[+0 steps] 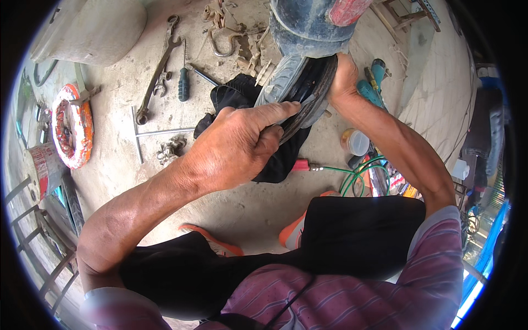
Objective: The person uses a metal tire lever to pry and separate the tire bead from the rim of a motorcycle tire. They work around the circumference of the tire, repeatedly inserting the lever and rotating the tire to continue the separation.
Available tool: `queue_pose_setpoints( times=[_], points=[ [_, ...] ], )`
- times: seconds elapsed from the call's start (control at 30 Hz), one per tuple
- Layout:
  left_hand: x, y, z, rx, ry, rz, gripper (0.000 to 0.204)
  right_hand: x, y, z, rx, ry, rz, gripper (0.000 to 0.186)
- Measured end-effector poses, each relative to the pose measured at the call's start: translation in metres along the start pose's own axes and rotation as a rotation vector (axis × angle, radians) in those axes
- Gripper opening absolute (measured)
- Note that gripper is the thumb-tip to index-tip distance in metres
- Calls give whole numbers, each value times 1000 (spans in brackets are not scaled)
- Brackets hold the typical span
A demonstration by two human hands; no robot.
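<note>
Both my hands are on a narrow tyre (281,80), dusty grey on the outside and glossy black within its edge. My left hand (234,144) is closed at the near edge, its index finger laid across the black inner side. Round the far right edge, my right hand (343,81) is wrapped, its fingers hidden behind the tyre. The tyre's upper end meets a dusty blue rounded body (311,30) with a red piece (348,11) on it. Black cloth (279,165) lies beneath the tyre on the floor.
Left on the concrete lie a large wrench (157,69), a screwdriver (183,84), a T-handle (164,132) and a wrapped orange-white ring (83,125). To the right are teal power tools (377,71), a clear jar (355,142) and a green hose (352,179).
</note>
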State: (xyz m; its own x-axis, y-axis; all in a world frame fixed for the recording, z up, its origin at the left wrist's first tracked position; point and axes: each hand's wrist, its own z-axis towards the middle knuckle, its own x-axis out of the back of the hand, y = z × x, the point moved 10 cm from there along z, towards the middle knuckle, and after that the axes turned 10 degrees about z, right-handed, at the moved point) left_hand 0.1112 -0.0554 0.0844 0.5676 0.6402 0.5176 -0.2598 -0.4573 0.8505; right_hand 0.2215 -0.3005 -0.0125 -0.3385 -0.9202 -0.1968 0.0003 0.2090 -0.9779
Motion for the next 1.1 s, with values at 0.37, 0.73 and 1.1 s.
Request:
queue_pose_setpoints(
  times=[0.37,0.73,1.1],
  points=[
    [-8,-4,15,19,43,-12,49,13,19,4,10,30,-11,42],
    [-12,5,6,-60,120,11,49,16,13,7,-26,-9,37,39],
    [-13,-3,-19,-53,71,37,51,16,12,6,47,3,-123,36]
  ],
)
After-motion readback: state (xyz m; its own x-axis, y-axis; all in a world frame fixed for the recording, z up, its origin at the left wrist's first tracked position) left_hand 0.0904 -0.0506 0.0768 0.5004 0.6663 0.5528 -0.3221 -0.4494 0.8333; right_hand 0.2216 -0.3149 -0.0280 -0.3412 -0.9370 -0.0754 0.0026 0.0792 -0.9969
